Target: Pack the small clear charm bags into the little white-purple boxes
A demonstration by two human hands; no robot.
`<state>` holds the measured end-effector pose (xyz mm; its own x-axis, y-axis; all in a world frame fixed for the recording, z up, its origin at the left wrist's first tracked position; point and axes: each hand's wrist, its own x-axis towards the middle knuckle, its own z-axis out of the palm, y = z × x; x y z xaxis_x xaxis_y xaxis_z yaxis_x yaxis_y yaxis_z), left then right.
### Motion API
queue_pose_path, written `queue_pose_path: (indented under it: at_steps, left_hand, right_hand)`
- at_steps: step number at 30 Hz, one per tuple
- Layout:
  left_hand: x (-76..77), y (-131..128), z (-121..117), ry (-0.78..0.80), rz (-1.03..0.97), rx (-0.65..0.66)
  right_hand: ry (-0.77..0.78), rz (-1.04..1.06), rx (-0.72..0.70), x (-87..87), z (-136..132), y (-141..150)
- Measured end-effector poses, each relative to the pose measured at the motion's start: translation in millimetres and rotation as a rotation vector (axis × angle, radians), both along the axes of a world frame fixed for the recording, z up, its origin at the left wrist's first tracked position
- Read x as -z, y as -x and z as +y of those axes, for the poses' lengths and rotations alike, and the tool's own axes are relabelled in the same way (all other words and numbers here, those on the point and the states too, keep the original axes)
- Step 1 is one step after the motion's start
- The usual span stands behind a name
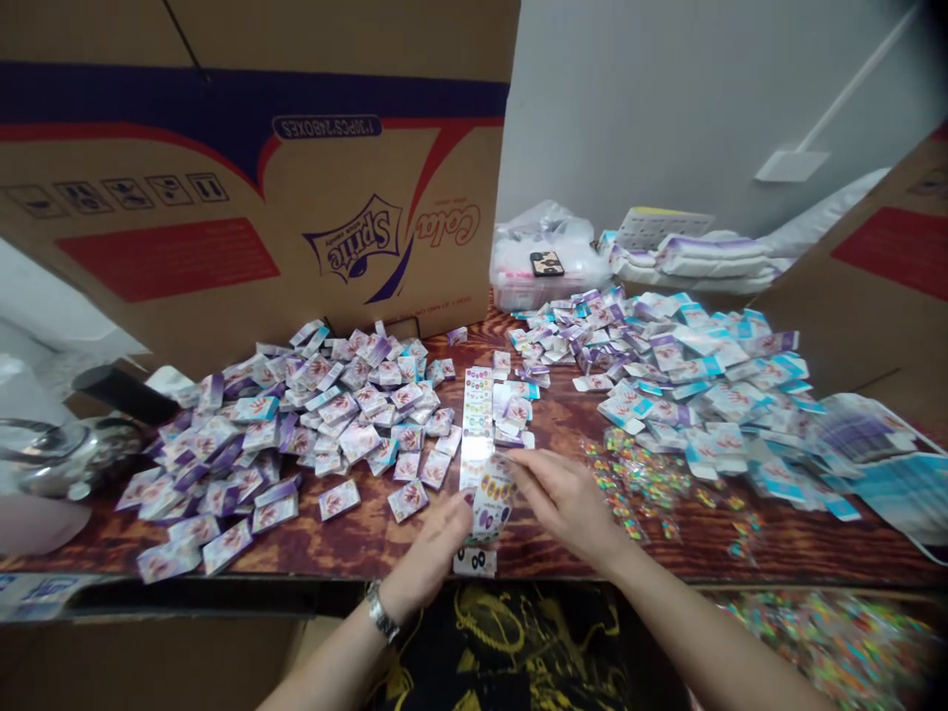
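In the middle, near the table's front edge, my left hand (438, 533) pinches the left side of a sticker sheet (495, 499) printed with small yellow and purple designs. On its upper right edge the fingers of my right hand (559, 494) are closed too. A long glossy strip of stickers (478, 400) lies just beyond, running away from me, its lower end meeting the held sheet; I cannot tell whether they are joined. Below the hands, another piece with black ovals (475, 562) sticks out at the table edge. Flattened small boxes (513, 407) lie beside the strip.
Many small closed boxes (355, 405) are heaped on the left. Open flat boxes (711, 365) pile up on the right, with small colourful packets (644, 474) before them. A large carton (259, 168) stands behind. A phone (546, 264) rests on plastic bags. A metal kettle (74, 459) is far left.
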<state>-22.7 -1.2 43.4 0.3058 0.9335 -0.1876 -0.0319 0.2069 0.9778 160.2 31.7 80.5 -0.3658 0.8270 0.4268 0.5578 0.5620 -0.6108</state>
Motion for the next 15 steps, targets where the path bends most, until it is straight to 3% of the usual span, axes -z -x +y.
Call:
queue_pose_path:
  at_steps: [2,5,9,11,15]
  left_hand:
    - [-1.0,1.5,-1.1,-0.075,0.077,0.071]
    - [1.2,-1.3,0.1,0.012,0.019,0.043]
    - [4.9,-11.2,2.3,0.315,-0.296,-0.113]
    - [4.3,-13.6,3.2,0.390,-0.466,-0.174]
    - [0.7,-8.7,5.0,0.435,-0.737,-0.075]
  right_hand:
    - [-0.006,-0.012,0.056,9.3,8.4,2.7]
    - [-0.068,-0.015,0.100,17.4,9.6,7.0]
    - [-0.344,-0.112,-0.031,18.8,-5.1,11.0]
    - [-0.484,-0.217,-0.119,21.0,-14.2,13.5]
    - [-0.551,-0.331,-0.106,30.8,-23.2,17.8]
